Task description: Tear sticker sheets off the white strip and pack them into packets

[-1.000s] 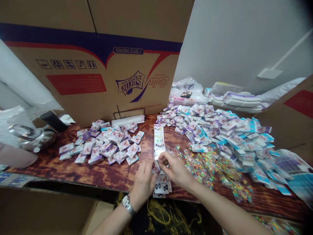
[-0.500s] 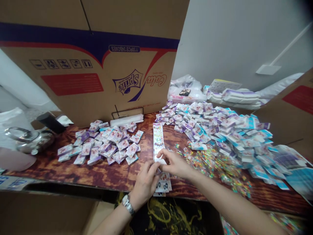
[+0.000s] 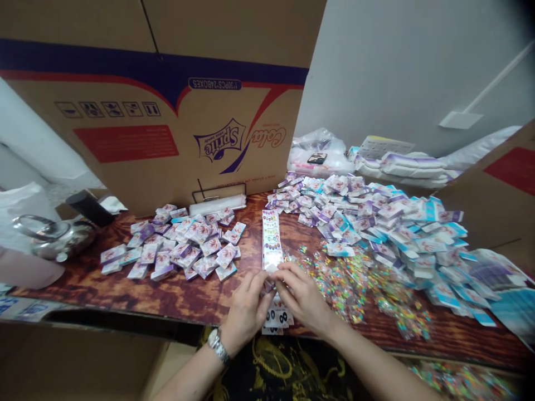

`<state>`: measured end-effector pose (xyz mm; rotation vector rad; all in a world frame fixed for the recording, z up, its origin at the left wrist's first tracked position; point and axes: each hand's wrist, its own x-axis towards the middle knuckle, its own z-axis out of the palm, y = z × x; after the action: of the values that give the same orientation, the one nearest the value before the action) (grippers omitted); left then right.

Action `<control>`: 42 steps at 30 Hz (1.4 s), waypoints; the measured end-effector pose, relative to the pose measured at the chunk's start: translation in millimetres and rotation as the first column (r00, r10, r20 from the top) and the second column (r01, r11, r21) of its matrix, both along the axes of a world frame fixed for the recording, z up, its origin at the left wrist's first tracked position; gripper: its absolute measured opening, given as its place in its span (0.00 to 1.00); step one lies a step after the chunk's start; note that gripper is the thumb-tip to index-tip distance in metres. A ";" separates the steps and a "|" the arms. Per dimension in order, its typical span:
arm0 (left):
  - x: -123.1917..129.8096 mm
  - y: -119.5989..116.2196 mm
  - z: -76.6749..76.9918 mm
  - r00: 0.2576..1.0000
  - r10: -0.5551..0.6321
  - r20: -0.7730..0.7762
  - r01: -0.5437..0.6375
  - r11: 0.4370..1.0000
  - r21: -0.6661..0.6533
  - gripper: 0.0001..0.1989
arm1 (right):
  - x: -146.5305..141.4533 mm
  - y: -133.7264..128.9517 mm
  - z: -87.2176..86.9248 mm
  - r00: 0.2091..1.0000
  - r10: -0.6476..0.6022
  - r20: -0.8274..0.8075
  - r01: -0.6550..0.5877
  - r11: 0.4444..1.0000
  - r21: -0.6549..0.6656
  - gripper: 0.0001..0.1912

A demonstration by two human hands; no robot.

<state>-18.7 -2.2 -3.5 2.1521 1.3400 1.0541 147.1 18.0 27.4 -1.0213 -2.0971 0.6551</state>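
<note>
Between my hands is a small white-and-purple carton (image 3: 268, 283), mostly covered by fingers. My left hand (image 3: 247, 305), with a watch on its wrist, is closed around it. The fingertips of my right hand (image 3: 297, 292) pinch at its white upper end, close to my left fingers; whether anything else is in them is hidden. Under and beyond the hands lie printed sticker strips (image 3: 271, 231), with more sheets (image 3: 277, 318) near the table's front edge. To the right of my right hand, small clear bags of colourful bits (image 3: 351, 284) are spread over the table.
Several closed small cartons (image 3: 196, 245) are heaped on the left, and a larger heap of cartons (image 3: 388, 217) covers the right. A big cardboard box (image 3: 179, 128) stands behind. A metal kettle (image 3: 58, 239) is at far left; plastic bags (image 3: 320, 153) lie at the back.
My right hand has drawn back toward me and lower, its fingers now at the carton's upper end. My left hand stays around the carton, nearly in place.
</note>
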 end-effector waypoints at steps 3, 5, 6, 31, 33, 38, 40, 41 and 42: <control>-1.1 0.0 -1.6 1.000 -0.007 -0.031 0.008 0.999 0.043 0.19 | -6.4 0.6 -1.8 0.989 -0.107 -0.106 0.089 0.983 -0.160 0.11; -2.2 0.2 -2.3 0.998 -0.003 -0.056 0.007 0.998 0.058 0.20 | -8.6 -0.1 -2.2 0.976 -0.156 -0.154 0.118 0.966 -0.230 0.13; -2.6 0.3 -2.3 0.998 0.001 -0.066 0.003 0.998 0.064 0.20 | -9.1 -0.8 -1.9 0.974 -0.158 -0.160 0.118 0.965 -0.234 0.12; 4.5 -1.0 -19.3 0.949 0.203 -0.240 -0.147 0.961 0.232 0.33 | -30.0 -19.5 -14.2 0.978 -0.168 -0.121 0.191 0.959 0.208 0.19; 4.6 -0.4 -17.7 0.953 0.192 -0.234 -0.141 0.966 0.218 0.32 | -30.3 -22.9 -20.7 0.978 -0.165 -0.127 0.191 0.953 0.234 0.21; 5.0 -1.6 -15.8 0.961 0.150 -0.234 -0.098 0.971 0.220 0.33 | -25.4 -19.5 -23.1 0.940 -0.267 -0.213 0.257 0.964 -0.073 0.16; 5.4 -2.4 -16.5 0.956 0.143 -0.256 -0.085 0.970 0.226 0.33 | -23.2 -17.3 -20.9 0.936 -0.269 -0.228 0.246 0.961 -0.125 0.15; 5.5 -2.8 -17.2 0.953 0.145 -0.267 -0.084 0.971 0.226 0.34 | -22.5 -16.6 -19.9 0.937 -0.266 -0.228 0.240 0.961 -0.134 0.15; 5.5 -2.9 -17.9 0.950 0.146 -0.276 -0.084 0.971 0.225 0.34 | -22.0 -16.2 -19.0 0.937 -0.263 -0.229 0.235 0.961 -0.142 0.16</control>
<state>-13.2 -5.1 -21.4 2.4907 1.5641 0.9892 125.2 1.7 8.4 -1.1811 -1.6974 0.7364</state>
